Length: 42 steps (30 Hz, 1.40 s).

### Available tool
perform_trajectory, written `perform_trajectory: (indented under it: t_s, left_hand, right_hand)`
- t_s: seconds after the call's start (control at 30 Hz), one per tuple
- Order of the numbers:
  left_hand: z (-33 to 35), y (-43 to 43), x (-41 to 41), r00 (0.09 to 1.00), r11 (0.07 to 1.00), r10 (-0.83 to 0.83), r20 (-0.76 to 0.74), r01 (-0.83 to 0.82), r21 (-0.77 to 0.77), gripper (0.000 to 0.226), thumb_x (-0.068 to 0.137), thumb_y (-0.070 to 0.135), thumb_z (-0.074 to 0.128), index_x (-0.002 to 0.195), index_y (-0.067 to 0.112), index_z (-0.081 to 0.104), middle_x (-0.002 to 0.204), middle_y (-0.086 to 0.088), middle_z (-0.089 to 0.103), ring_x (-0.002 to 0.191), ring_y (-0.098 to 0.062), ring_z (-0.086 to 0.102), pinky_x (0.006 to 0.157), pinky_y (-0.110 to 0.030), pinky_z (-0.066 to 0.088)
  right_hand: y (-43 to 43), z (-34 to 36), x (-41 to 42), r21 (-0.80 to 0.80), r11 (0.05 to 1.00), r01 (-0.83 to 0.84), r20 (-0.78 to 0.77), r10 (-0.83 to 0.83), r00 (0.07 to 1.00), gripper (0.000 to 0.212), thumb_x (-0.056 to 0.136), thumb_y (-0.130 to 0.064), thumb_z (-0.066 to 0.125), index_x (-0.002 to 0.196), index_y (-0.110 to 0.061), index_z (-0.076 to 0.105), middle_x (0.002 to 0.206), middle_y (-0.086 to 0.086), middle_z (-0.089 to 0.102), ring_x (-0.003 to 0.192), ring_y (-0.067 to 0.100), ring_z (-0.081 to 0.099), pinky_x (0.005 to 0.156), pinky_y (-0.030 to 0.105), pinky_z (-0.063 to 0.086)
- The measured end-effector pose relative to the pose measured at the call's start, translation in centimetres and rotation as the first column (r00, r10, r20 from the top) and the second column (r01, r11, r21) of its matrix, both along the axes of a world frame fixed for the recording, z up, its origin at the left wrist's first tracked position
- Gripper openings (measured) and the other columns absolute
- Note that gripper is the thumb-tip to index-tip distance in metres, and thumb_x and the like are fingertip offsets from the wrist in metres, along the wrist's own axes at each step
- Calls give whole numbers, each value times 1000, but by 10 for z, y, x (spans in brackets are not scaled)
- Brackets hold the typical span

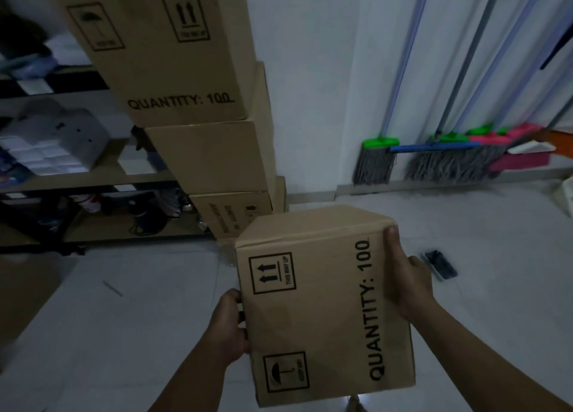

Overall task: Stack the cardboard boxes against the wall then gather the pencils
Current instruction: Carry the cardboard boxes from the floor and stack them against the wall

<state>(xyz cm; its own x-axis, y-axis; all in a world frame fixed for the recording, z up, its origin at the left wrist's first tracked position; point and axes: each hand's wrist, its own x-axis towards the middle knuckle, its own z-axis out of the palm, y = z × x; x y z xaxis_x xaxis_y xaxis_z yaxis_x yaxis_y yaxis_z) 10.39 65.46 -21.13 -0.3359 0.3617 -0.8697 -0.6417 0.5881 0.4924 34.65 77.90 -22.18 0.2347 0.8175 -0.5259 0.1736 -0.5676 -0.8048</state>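
Head view: we record one cardboard box [322, 303] held between both hands. The left hand [229, 325] is curled round its left edge, and the right hand [406, 283] is clamped on its right side with the thumb laid on the printed face. We count three stacked boxes [210, 157] against the wall [310, 70] just beyond it, and one thin stick, apparently a pencil [113, 288], on the floor [155, 318] left of the left hand.
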Motion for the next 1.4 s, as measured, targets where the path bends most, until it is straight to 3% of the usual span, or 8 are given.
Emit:
perform_trajectory:
  t_s: [0.1,0.5,0.7,0.87,0.97,1.03,1.17,1.4]
  left_hand:
    - [-6,46,17,1000,1000,10,-8,-10,-20,24,90,24,41,86,9,59,90,-14,57,82,-34,53,63,-41,45]
    - [-61,207,39,995,995,93,40,-92,-30,30,91,29,50,75,9,65,92,-18,64,80,-36,58,70,-45,53]
    - [-116,286,11,991,994,99,90,-95,-44,28,90,23,51,101,4,69,99,-18,64,90,-37,59,82,-54,54]
    - [-169,352,-17,990,990,-19,137,38,-134,31,96,27,46,112,9,66,102,-16,61,83,-33,53,43,-26,45]
    - [-209,377,-32,984,975,-96,148,123,-184,43,97,35,50,136,16,52,145,-17,39,123,-38,42,69,-44,49]
    - [-233,389,-34,975,956,-132,179,173,-239,47,97,36,56,139,17,47,152,-14,28,133,-40,32,90,-58,42]
    - [-281,399,-33,938,973,-74,338,142,-184,23,96,21,57,112,5,61,125,-21,53,100,-46,57,78,-54,56]
    - [-347,408,-30,990,995,41,135,-28,-93,18,100,7,47,107,10,62,108,-8,62,95,-35,59,83,-41,54]
  right_hand:
    - [40,-5,13,1,1000,-9,41,9,999,95,57,-100,43,94,-13,57,95,4,59,82,22,56,78,40,45]
    - [200,-40,25,-106,994,-20,62,27,998,133,42,-108,37,134,-15,58,131,12,60,111,34,57,97,49,48]
    - [280,-78,2,-191,981,-22,9,25,1000,109,53,-96,48,124,-14,63,115,10,64,99,32,59,93,50,50]
    - [343,-141,-12,-294,956,-23,-84,-2,996,80,70,-81,52,112,-15,64,100,8,66,90,30,60,80,45,51]
    - [366,-176,-18,-325,944,-59,-146,12,989,47,91,-58,51,110,-16,56,85,-2,55,75,17,49,61,38,37]
    - [383,-205,-19,-355,930,-91,-163,34,986,39,93,-52,50,113,-18,54,86,-3,54,76,15,48,69,40,39]
    - [409,-252,-24,-359,928,-105,-161,49,986,34,92,-49,50,115,-23,52,103,2,57,95,23,50,94,49,36]
    - [424,-308,-35,-296,951,-87,-188,31,982,10,95,-31,50,102,-28,56,106,-1,55,96,19,51,100,51,46]
